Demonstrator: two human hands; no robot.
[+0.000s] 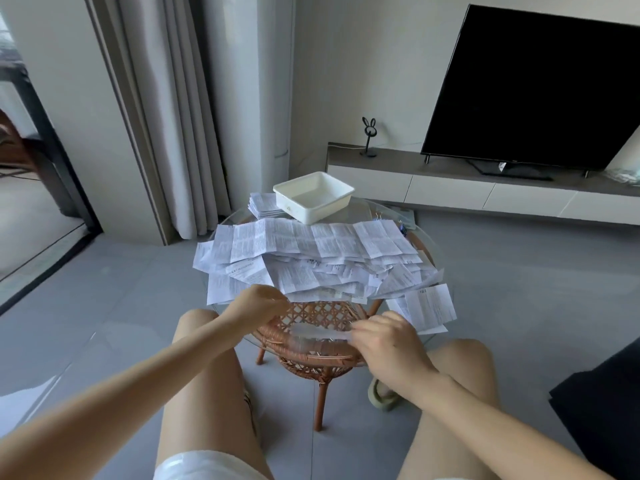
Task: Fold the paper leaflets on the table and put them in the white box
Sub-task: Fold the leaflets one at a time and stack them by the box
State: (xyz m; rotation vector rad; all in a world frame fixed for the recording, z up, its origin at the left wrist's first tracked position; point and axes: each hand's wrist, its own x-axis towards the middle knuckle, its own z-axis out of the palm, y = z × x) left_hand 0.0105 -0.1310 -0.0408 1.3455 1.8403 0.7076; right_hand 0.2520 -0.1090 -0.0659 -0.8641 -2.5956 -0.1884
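Fingers [360, 328] of our right hand [386, 337] pinch the leaflet [320, 332] beside them, left hand [258, 306] grip unclear; we should match edges before creasing.

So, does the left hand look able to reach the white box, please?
Probably yes: only flat leaflets lie between the left hand and the box at the far side, and nothing tall stands in the way.

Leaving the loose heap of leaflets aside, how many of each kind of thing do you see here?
White box: 1
Neat leaflet stack: 1
Held leaflet: 1
Rattan table: 1
Television: 1
Rabbit ornament: 1
Total: 6
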